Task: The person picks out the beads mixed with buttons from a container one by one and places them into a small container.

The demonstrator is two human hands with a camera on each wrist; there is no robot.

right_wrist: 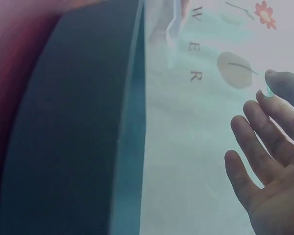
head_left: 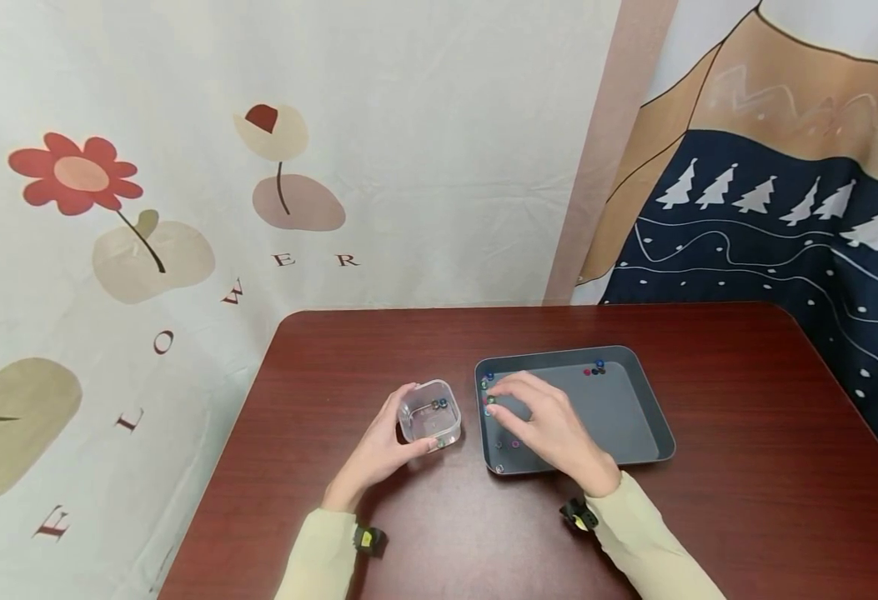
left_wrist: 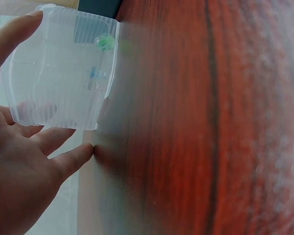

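Note:
My left hand (head_left: 380,448) grips a clear plastic box (head_left: 425,423), thumb on the near side and fingers round the far left side. Several small glass marbles (head_left: 439,404) lie inside; through the wall in the left wrist view, a green marble (left_wrist: 104,42) shows near the bottom. Over the left part of a dark grey tray (head_left: 622,421), my right hand (head_left: 554,425) pinches a small greenish marble (right_wrist: 268,91) between thumb and index finger. Its other fingers are spread in the right wrist view. More marbles (head_left: 489,377) lie along the tray's left edge, partly behind my fingertips.
A cluster of small red, black and blue marbles (head_left: 596,368) sits near the tray's far side. A few pale or pinkish pieces (head_left: 515,444) lie at its near left. The brown table (head_left: 739,392) meets a printed curtain (head_left: 439,167) behind.

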